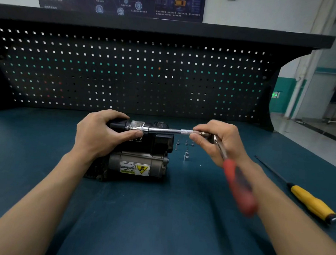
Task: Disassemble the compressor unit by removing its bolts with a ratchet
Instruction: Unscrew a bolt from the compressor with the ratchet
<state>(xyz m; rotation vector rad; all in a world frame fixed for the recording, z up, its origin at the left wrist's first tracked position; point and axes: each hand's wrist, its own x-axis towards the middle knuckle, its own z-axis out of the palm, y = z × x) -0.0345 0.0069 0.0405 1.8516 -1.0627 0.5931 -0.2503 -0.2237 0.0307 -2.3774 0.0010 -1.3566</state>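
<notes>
Compressor unit sits mid-tabletop, its warning label facing near. The left hand grips the unit's top left end, fingers curled over it, the thumb against the socket end of a chrome extension bar lying level across the top. The right hand pinches the bar's knurled right end at the ratchet, whose blurred red handle points near. Loose bolts and a socket stand just right of the unit. A yellow-handled screwdriver lies well right.
</notes>
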